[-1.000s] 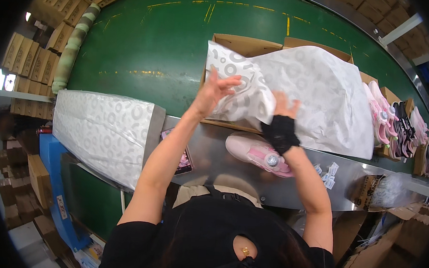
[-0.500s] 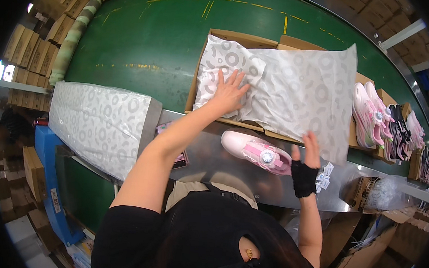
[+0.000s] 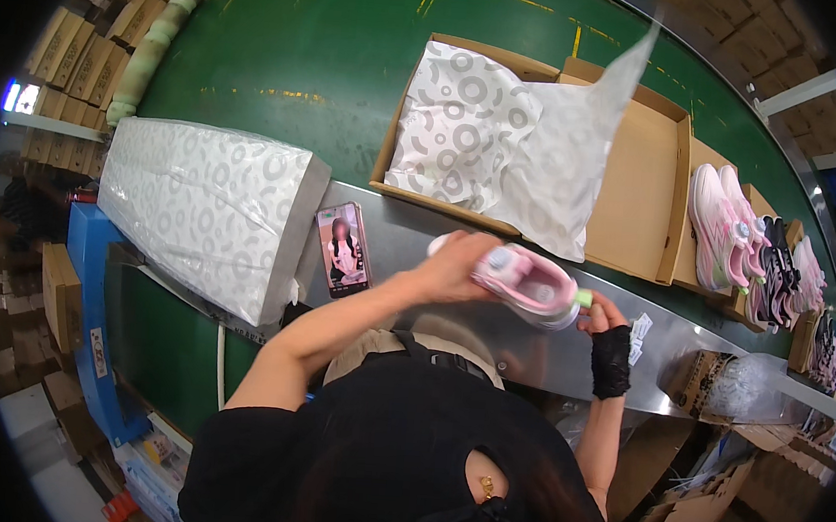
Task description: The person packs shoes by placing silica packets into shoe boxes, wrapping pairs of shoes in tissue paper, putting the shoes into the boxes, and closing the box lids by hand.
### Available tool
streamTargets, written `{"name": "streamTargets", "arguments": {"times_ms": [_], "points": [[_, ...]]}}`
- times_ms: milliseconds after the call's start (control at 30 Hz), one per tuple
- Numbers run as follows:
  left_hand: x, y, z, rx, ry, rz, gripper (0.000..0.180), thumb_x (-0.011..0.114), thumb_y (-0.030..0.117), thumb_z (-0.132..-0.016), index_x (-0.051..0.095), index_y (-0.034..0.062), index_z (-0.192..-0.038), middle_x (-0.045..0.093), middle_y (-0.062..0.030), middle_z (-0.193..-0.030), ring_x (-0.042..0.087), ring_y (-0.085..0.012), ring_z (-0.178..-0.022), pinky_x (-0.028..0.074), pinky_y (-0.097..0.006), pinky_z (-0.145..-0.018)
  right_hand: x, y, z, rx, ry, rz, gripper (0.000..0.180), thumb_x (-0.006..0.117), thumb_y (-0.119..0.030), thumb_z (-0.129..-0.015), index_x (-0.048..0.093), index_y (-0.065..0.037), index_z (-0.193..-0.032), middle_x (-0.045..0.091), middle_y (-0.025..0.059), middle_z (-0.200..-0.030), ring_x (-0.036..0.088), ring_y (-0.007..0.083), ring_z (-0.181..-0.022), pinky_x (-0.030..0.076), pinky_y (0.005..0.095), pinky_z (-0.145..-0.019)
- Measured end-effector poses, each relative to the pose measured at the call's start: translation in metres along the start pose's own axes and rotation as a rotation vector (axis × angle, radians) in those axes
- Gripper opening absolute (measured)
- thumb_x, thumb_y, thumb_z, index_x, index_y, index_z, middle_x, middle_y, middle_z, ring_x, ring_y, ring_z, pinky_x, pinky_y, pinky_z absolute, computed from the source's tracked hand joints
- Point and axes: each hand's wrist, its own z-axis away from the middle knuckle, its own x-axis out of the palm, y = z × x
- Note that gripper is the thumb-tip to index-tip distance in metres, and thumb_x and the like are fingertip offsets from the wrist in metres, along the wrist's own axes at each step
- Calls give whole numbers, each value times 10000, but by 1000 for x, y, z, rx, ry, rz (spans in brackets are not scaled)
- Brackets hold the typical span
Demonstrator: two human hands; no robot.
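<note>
My left hand grips a pink and white sneaker by its heel end, lifted just above the metal counter. My right hand, in a black fingerless glove, touches the sneaker's other end. Beyond it an open cardboard shoe box lies on the green belt, with white ring-patterned tissue paper draped inside its left half and rising at the back.
A wrapped stack of patterned tissue sheets lies at left. A phone rests on the counter. More pink and dark sneakers sit in boxes at right. A bag and cardboard boxes are lower right.
My left hand left the tissue paper in the box and came back to the sneaker. Both hands have lifted the sneaker off the counter. The paper now lies loose in the box.
</note>
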Motion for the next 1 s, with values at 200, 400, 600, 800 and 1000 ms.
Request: {"name": "streamTargets", "arguments": {"times_ms": [200, 400, 600, 800, 1000], "points": [[-92, 18, 75, -413, 156, 448, 537, 751, 99, -600, 517, 69, -1083, 561, -17, -976, 519, -102, -900, 426, -254, -794, 50, -44, -3, -577, 332, 282, 478, 676, -198, -713, 481, -10, -1106, 553, 92, -987, 503, 182, -842, 402, 278, -760], [-126, 25, 87, -261, 523, 488, 545, 753, 61, -570, 523, 52, -1064, 565, -7, -957, 521, -107, -876, 419, -261, -797, 78, -105, -51, -944, 710, 687, 763, 717, -228, -666, 293, 9, -1255, 384, 167, -1226, 420, 291, -1054, 325, 363, -913], [-134, -6, 60, -223, 698, 755, 471, 677, 135, -687, 481, 7, -1095, 560, -61, -977, 539, -126, -862, 435, -279, -778, 57, -96, -67, -909, 813, 46, 592, 599, -31, -754, 282, 25, -1252, 441, 160, -1142, 448, 228, -1031, 357, 340, -892], [-114, -36, -74, -248, 663, 1178, 400, 556, 341, -829, 506, 12, -1053, 586, -82, -913, 571, -154, -783, 476, -292, -691, 79, -56, -35, -980, 650, 170, 526, 586, -32, -754, 305, 24, -1196, 416, 154, -1120, 442, 250, -1023, 337, 356, -905], [-26, -84, -139, -672, 290, 899, 509, 532, 370, -821, 426, -2, -1152, 544, -116, -1018, 550, -240, -879, 475, -401, -751, 80, -17, -14, -869, 266, 651, 396, 584, -46, -743, 439, -9, -1109, 516, 98, -994, 506, 233, -889, 420, 323, -762]]}}
